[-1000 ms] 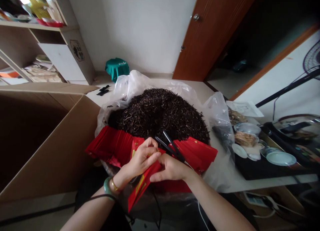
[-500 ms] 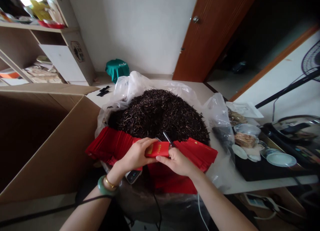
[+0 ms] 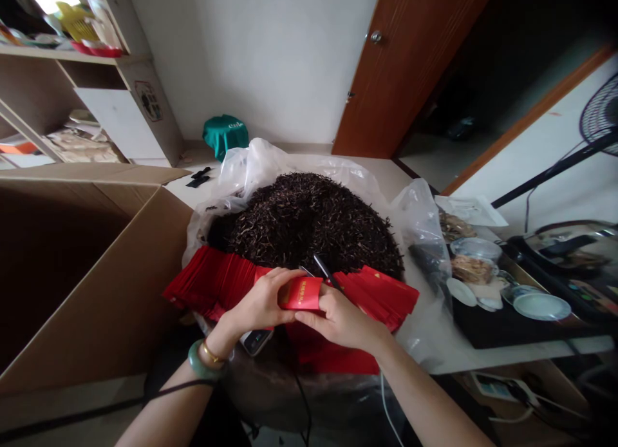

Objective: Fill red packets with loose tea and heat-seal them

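Observation:
A small red packet [image 3: 304,294] with yellow print is between my hands, over the near edge of a heap of dark dried tea leaves [image 3: 313,215]. My left hand [image 3: 261,299] is closed around the packet's left end. My right hand [image 3: 347,315] grips its right end, thumb below; its fingertips are at the end opening, partly hidden. A dark slim tool [image 3: 324,270] rises just behind my right hand; its kind is unclear. Rows of red packets lie to the left [image 3: 212,279] and right [image 3: 379,295]. A small device with a display [image 3: 255,342] shows under my left hand.
A large open cardboard box [image 3: 106,279] stands at the left. Clear plastic sheeting [image 3: 418,215] surrounds the tea. To the right are a small white dish [image 3: 541,306], a tub of brown pieces [image 3: 473,266] and a fan [image 3: 599,115]. A white cable [image 3: 389,402] hangs in front.
The packet has moved slightly left and tilted, its right end opening out around my right fingertips. My right hand has shifted a little left with it.

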{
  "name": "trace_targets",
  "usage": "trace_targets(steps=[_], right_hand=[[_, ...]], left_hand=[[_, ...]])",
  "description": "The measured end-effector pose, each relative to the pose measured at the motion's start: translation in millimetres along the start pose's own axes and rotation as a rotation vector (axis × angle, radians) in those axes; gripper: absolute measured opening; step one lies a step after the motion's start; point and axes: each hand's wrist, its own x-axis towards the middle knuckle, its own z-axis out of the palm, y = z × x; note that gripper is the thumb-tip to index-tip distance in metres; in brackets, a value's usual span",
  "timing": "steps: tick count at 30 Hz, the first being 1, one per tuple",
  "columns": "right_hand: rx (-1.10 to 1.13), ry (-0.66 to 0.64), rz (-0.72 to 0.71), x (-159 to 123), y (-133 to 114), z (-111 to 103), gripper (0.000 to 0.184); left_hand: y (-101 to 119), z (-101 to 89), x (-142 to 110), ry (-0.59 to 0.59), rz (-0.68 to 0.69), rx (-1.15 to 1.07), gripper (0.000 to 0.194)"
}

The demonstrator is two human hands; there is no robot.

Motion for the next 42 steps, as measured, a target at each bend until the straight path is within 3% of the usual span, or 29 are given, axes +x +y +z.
trace_targets(steps=[10,16,25,37,42], right_hand=[[-0.199,-0.065,0.085,-1.3,-7.8,1.9,0.021],[-0.247,-0.076,0.045,-1.1,-1.6,3.1,0.018],[-0.172,-0.013,-0.03,-3.1,-6.9,-4.8,0.013],[-0.19,-0.027,0.061,-4.9,-6.5,-3.7,0.013],[-0.097,-0.015,0.004,-2.0,-14.8,-11.0,0.012]], left_hand=[[0.1,2.9,2.5,-0.02,-0.006,0.003,0.06],[1.0,2.6,1.6,-0.041,0.0,0.058,0.057],[1.7,2.4,0.4,-0.014,-0.002,-0.091,0.05],[1.1,6.2,2.2,0.014,-0.019,-0.087,0.042],[1.2,2.4,2.0,0.066,-0.072,-0.108,0.042]])
